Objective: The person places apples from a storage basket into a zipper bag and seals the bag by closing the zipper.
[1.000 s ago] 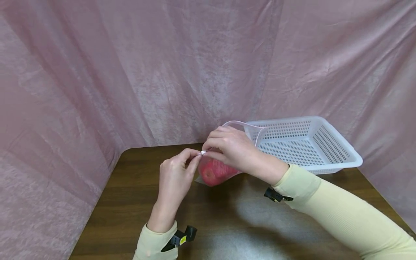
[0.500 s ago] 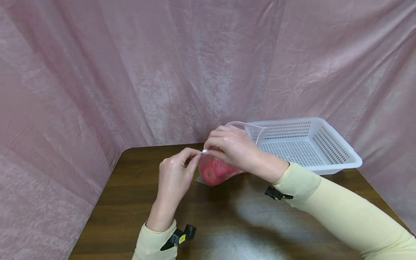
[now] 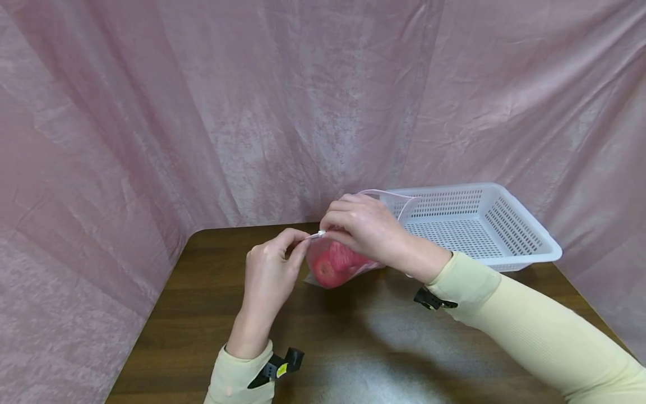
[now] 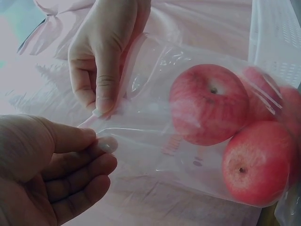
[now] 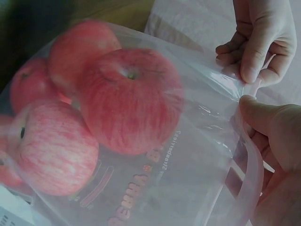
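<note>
A clear zip bag [image 5: 207,155] with faint printing holds several red apples [image 5: 131,101], also plain in the left wrist view. My left hand [image 3: 270,275] pinches the near corner of its mouth between thumb and index finger. The other left fingers are loosely curled in the left wrist view. Close beside it, my right hand [image 3: 365,227] pinches the small white slider [image 3: 321,233] on the bag's pink zip edge. Beyond the right hand, the rest of the mouth [image 3: 386,193] bows apart in a loop. The right hand hides part of the bag in the head view.
A white perforated plastic basket [image 3: 469,230] stands at the back right, just behind the bag. The brown wooden table [image 3: 202,314] is bounded at the back and sides by a pink cloth curtain [image 3: 282,112].
My right hand and the slider have moved slightly right along the zip edge, away from my left hand. A longer strip of edge shows between them. My left hand has barely moved.
</note>
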### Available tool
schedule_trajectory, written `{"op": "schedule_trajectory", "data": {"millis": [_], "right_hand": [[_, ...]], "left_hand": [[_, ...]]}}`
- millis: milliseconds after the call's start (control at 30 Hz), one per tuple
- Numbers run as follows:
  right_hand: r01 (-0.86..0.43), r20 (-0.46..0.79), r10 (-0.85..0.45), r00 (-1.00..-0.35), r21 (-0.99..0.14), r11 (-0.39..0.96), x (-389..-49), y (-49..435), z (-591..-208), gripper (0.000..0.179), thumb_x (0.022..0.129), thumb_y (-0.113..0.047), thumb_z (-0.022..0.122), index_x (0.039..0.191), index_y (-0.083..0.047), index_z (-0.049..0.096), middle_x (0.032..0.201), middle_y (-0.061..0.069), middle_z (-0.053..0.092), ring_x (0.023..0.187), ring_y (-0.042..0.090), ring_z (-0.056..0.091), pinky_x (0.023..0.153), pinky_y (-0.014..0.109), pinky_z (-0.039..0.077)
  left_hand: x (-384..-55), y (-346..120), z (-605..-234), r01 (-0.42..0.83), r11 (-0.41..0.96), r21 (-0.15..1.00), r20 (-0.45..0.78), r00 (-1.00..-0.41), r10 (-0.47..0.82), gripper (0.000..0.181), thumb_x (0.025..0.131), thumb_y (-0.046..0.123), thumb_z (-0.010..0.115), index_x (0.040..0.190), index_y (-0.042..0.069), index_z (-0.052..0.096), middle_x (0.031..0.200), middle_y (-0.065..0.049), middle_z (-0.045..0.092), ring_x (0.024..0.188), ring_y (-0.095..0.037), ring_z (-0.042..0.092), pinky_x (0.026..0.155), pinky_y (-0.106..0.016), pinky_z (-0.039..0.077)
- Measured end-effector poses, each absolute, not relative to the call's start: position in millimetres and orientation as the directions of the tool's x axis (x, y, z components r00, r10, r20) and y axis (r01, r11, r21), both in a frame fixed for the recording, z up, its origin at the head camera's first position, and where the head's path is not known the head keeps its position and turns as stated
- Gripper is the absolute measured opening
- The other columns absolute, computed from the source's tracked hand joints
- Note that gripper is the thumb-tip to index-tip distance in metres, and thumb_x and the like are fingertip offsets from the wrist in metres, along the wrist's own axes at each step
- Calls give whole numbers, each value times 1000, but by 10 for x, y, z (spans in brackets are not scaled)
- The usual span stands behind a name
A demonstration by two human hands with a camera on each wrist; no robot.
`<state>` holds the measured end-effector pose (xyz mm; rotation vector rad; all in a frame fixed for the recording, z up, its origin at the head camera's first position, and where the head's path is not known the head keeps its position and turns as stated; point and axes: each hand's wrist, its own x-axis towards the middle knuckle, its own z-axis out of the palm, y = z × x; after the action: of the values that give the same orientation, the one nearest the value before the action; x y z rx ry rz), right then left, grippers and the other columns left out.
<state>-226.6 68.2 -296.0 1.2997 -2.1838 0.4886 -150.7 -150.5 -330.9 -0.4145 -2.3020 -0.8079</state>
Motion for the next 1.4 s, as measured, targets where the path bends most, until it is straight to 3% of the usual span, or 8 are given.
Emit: {"op": "schedule_trajectory", "data": {"millis": [1400], "right_hand": [[-846, 550, -683, -482, -87, 526, -2286, 867, -2936, 9, 97, -19, 86, 104, -19, 79, 99, -5, 73, 95, 21, 68, 82, 43, 56]], "left_hand": [[-1501, -1634, -3319, 452, 763, 462, 650, -758, 57, 6, 97, 12, 85, 103, 11, 83, 87, 0, 80, 64, -16, 63, 61, -40, 49]]}}
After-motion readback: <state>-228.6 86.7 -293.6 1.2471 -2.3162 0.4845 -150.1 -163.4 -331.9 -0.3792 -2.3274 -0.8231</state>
